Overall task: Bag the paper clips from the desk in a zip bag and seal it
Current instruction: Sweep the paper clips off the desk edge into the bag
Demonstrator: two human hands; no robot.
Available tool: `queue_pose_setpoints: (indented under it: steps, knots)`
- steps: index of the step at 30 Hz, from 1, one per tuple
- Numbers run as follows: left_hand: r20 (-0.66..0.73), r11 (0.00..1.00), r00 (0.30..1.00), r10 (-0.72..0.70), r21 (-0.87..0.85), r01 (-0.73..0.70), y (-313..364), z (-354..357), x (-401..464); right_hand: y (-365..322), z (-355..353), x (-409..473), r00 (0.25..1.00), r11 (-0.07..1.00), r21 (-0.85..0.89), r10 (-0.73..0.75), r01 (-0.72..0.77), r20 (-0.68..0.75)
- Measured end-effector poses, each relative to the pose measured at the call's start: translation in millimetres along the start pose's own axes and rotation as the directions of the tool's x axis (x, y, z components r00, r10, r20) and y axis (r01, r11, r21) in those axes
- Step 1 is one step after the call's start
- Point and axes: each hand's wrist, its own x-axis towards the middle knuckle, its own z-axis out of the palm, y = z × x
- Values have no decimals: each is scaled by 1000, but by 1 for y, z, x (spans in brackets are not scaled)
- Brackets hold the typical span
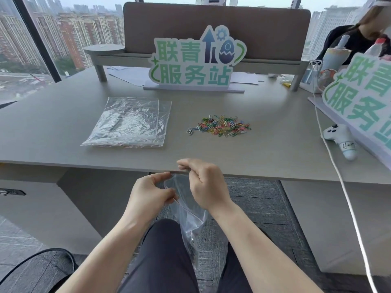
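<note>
Head view showed both hands, left hand [148, 192] and right hand [204, 182], pinching the zip bag [188, 212] open; next, scoop paper clips [222, 125] at twelve o'clock.

Both hands (left [149, 192], right [204, 182]) pinching zip bag [188, 216] below desk [275, 144] edge

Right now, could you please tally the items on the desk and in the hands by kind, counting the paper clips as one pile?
Pile of paper clips: 1
Zip bag held in both hands, left hand and right hand, below the desk edge: 1
Stack of spare bags on the desk: 1
Standing signs: 2
White game controller: 1
Total: 6
</note>
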Motion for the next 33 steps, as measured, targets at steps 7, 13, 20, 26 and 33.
queue_pose_setpoints:
  steps: [7, 13, 20, 26, 33]
  knots:
    - [0, 1000, 1000, -15, -4, 15, 2, -1, -3, 30, -23, 41, 975, 957, -194, 222, -214, 18]
    - [3, 1000, 1000, -23, 0, 23, 2, -2, -2, 69, -43, 81, 906, 800, -514, 412, -310, 95]
    - [2, 999, 1000, -31, 17, 31, 5, -5, -2, 85, -47, 107, 874, 766, -565, 462, -306, 153]
    - [10, 999, 999, -42, 18, 42, 5, -5, -2, 86, -35, 120, 879, 779, -586, 421, -223, 226]
    - [11, 997, 997, -72, 23, 72, 3, -4, 0, 76, -29, 105, 894, 832, -547, 308, -86, 327]
